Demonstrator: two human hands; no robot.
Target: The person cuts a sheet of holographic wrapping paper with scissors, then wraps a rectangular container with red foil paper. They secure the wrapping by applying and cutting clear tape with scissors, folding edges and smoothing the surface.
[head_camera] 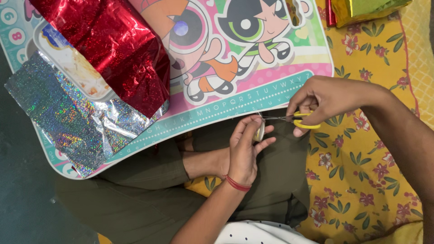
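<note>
Over lap | L hand (244, 151) pinching tape roll (259, 131) | R hand (323, 97) gripping scissors (296, 120)

A white rectangular box (74, 68) lies at the upper left, half wrapped in red glitter foil (113, 45), over silver holographic foil (68, 122).

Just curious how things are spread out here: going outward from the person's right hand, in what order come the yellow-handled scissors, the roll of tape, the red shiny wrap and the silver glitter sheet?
From the right hand:
1. Yellow-handled scissors, held in it.
2. Roll of tape, in the left hand.
3. Red shiny wrap, upper left on the board.
4. Silver glitter sheet, far left.
</note>
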